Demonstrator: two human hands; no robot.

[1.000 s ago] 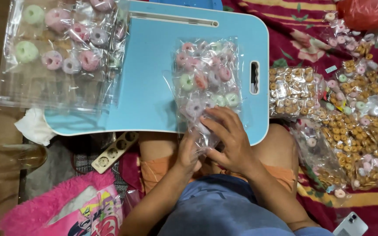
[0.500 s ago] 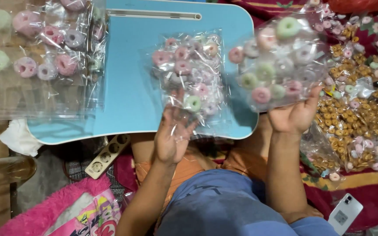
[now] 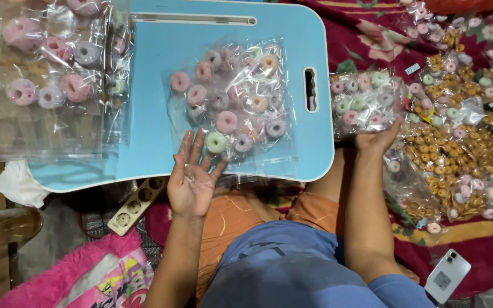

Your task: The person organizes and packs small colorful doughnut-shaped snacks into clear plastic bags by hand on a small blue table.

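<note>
Where the blue lap desk [image 3: 161,114] spans my knees, its slot handle [image 3: 310,89] sits at 3 o'clock and a long groove [image 3: 194,20] runs along the 12 o'clock edge.

Item, left hand [image 3: 192,179]: palm up at the desk's 6 o'clock edge, fingers [image 3: 192,149] spread wide, gripping nothing; fingertips just touch the near edge of the clear bag of pastel ring candies [image 3: 229,105] lying flat mid-desk.

Item, right hand [image 3: 376,138]: off the desk at 3 o'clock, under a second bag of ring candies [image 3: 365,102], fingers curled up against its lower edge; whether they pinch the film I cannot tell.

Item: stack of filled clear bags [image 3: 47,74] at 10 o'clock, overhanging the desk's left edge.

Item: heap of packets with golden and pastel rings [image 3: 457,142] on the red floral cloth [image 3: 372,40], 3 to 4 o'clock.

Item: white phone [image 3: 447,275], 5 o'clock, on the cloth.

Item: beige power strip [image 3: 137,204], 7 o'clock, under the desk edge; white cloth [image 3: 15,183] at 8 o'clock; pink furry item [image 3: 69,274] further out at 7.
</note>
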